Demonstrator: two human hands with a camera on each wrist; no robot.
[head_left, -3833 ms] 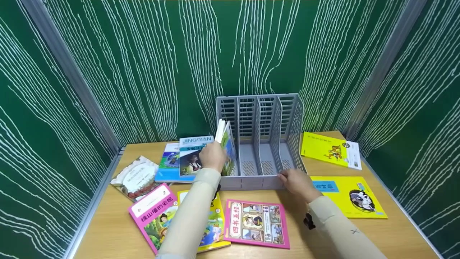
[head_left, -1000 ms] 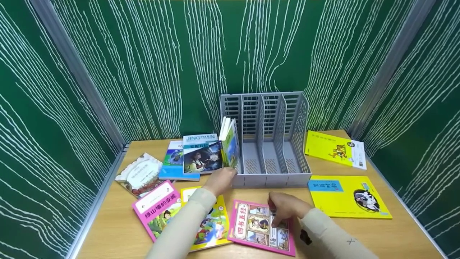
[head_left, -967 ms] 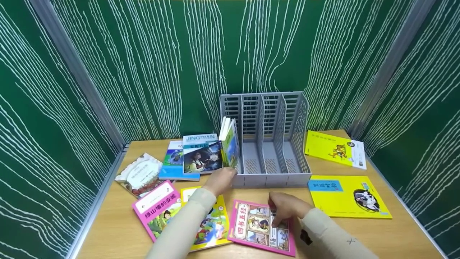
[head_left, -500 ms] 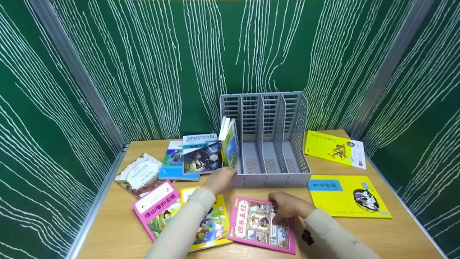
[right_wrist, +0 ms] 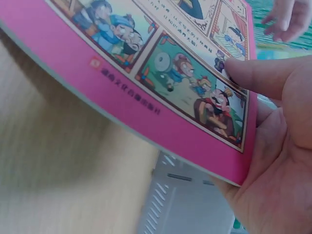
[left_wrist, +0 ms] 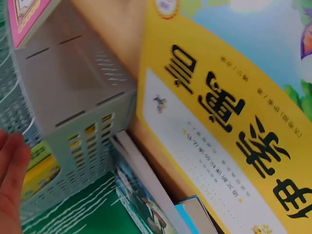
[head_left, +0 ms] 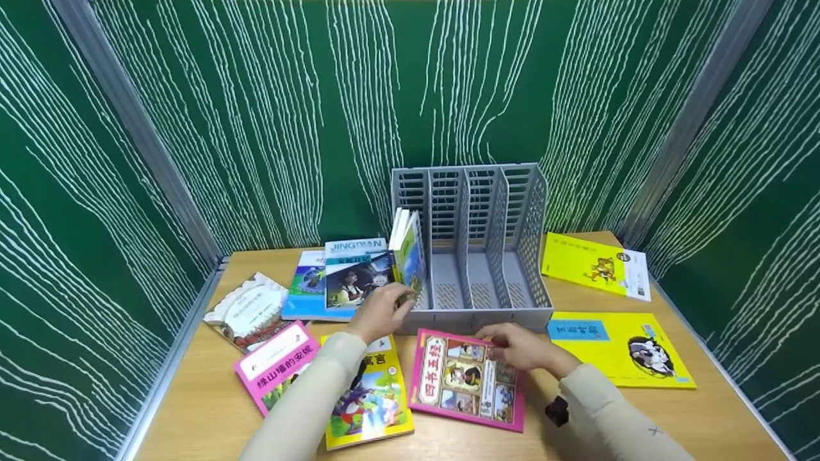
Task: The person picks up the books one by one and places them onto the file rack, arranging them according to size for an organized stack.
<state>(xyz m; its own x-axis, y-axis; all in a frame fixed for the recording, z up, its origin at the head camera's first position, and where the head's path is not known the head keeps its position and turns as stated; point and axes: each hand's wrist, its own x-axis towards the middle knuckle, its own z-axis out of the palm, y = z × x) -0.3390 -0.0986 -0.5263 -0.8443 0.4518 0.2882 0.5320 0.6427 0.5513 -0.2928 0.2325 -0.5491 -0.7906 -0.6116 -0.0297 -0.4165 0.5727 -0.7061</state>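
Observation:
My right hand (head_left: 522,346) grips the upper right edge of a pink comic-style book (head_left: 462,381). In the right wrist view, the thumb (right_wrist: 256,75) presses on its cover while the other fingers go underneath, and the book tilts over the wooden table. My left hand (head_left: 384,310) hovers by the front left corner of the grey file rack (head_left: 480,318), holding nothing, its fingers relaxed. Upright books (head_left: 409,259) stand in the rack's leftmost compartment, just beyond that hand. Below the left hand lies a yellow storybook (head_left: 375,410), partly covered by the left sleeve.
Left of the rack lie a dark-covered book (head_left: 352,288), a blue book (head_left: 314,307), a pale book (head_left: 250,307) and a pink-bordered book (head_left: 282,358). Two yellow books, one with a tiger (head_left: 592,266) and one larger (head_left: 624,352), lie right. Green walls (head_left: 359,128) enclose the table.
Earlier the left hand was at the books in the rack and the right at the rack's front; the right then took the pink book, now raised slightly toward the rack. The left hand has lifted off the rack.

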